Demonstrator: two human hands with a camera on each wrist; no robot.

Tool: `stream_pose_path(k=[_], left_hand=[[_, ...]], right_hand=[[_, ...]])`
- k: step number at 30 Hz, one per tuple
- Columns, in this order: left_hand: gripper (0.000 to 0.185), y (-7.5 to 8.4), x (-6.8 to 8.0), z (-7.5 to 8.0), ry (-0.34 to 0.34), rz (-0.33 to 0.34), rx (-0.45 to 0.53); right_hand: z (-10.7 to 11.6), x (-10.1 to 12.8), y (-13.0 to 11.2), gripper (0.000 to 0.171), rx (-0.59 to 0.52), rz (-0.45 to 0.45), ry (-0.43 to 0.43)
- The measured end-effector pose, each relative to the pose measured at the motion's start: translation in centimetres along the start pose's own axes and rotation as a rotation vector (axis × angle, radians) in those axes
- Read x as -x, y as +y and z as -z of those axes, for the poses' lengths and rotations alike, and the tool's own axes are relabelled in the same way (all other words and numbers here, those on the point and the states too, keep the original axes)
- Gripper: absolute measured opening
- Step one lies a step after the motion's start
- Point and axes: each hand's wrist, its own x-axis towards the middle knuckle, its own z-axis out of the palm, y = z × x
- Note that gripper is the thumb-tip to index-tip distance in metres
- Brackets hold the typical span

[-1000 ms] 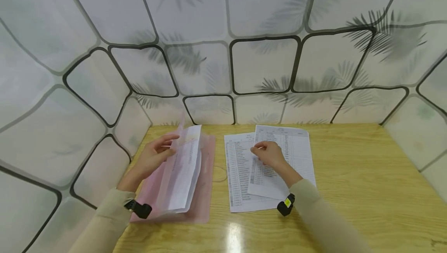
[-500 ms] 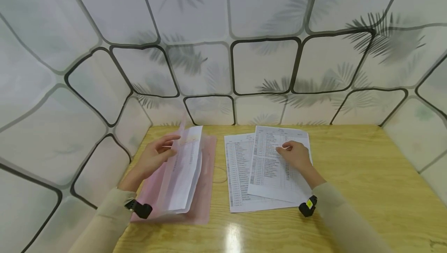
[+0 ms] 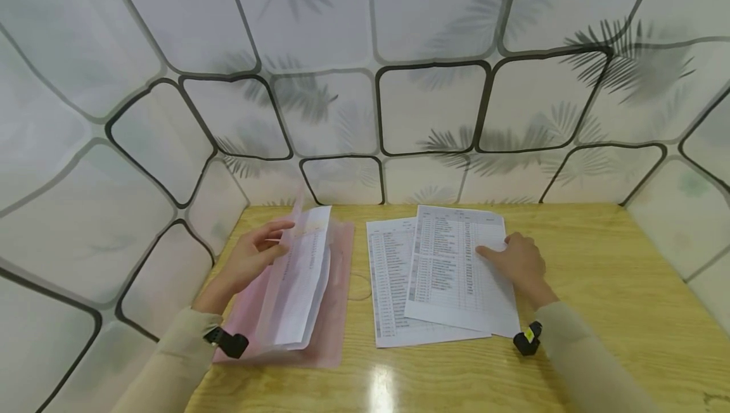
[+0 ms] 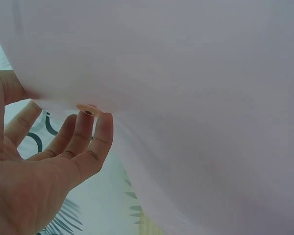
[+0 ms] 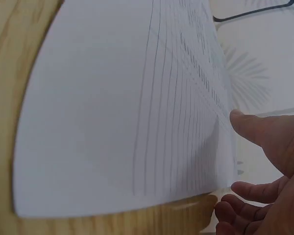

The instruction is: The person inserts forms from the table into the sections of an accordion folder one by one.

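Note:
A translucent pink document folder (image 3: 336, 324) lies at the left of the table, its cover raised. My left hand (image 3: 253, 254) pinches the cover's edge near a small round snap button (image 4: 89, 110) in the left wrist view. White sheets (image 3: 308, 273) stand tilted inside the folder. Right of it lie two printed sheets: a lower one (image 3: 390, 286) partly covered by an upper one (image 3: 450, 267). At the upper sheet's right edge is my right hand (image 3: 521, 264), thumb stretched over the paper. In the right wrist view its thumb and fingers are apart, fingertips near the edge.
A thin pale loop, like a rubber band (image 3: 359, 286), lies between folder and sheets. The wooden table (image 3: 599, 299) extends to the right. Patterned walls (image 3: 433, 109) enclose its back and sides.
My right hand has moved right across the upper sheet to its right edge, thumb and fingers spreading apart. The left hand and folder stay nearly still.

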Motion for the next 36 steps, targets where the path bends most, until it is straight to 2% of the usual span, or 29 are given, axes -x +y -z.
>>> stream_pose_path(k=[9, 16, 20, 24, 31, 36], left_hand=[[0.044, -0.2, 0.0, -0.1, 0.0, -0.009, 0.005], [0.044, 0.0, 0.1, -0.2, 0.0, -0.014, 0.025], [0.046, -0.2, 0.1, -0.2, -0.008, -0.01, 0.059], [0.046, -0.3, 0.2, -0.2, -0.009, -0.018, 0.063], [0.044, -0.2, 0.1, -0.3, -0.003, -0.016, 0.033], [0.046, -0.2, 0.0, -0.2, -0.019, 0.005, 0.037]], right_hand=[[0.6, 0.0, 1.0, 0.069, 0.041, -0.056, -0.034], [1.2, 0.0, 0.6, 0.047, 0.007, -0.09, -0.059], [1.1, -0.3, 0.7, 0.041, -0.006, -0.101, -0.072], [0.8, -0.5, 1.0, 0.043, -0.006, -0.093, -0.068], [0.7, -0.4, 0.9, 0.061, 0.015, -0.082, -0.051], [0.5, -0.4, 0.8, 0.06, -0.001, -0.089, -0.036]])
